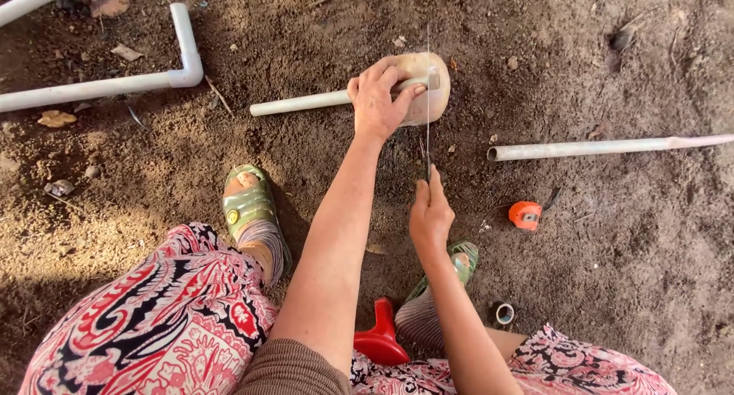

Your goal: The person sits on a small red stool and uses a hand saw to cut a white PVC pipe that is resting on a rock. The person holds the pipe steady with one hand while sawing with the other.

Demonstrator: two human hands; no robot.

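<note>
Stool: a small red stool (pixel 380 338) was seen nearest the camera, on the near side of the stone, between the patterned trousers (pixel 164 318).
Tape roll: a little roll of tape (pixel 503 313) lay on the soil nearer than the stone and to its right.
Sandals: two green sandals (pixel 246 204) were planted on the dirt (pixel 612 273) on the near side of the stone.
Tape measure: an orange tape measure (pixel 525 214) lay nearer than the stone, to its right.
Right hand: the right hand (pixel 430 215) was closed tight around the near end of a thin saw blade (pixel 427 97), just short of the stone.
Left hand: the left hand (pixel 378 97) was pressed down over the white pipe (pixel 321 100), fingers wrapped on it, where it rested on the stone (pixel 428 85).
Pipe: it lay across the stone, its long end running left, the blade crossing it at the stone's right part.
Step in hand: judged to be the sawing of the pipe end; how deep the cut had gone could not be told.
Next move: steady strokes square to the pipe were judged to be called for, with the pipe kept pinned.
Loose pipe: a second pipe (pixel 604 146) lay right of the stone.
Elbowed pipe: a pipe with an elbow joint (pixel 115 81) lay left of the stone.
</note>
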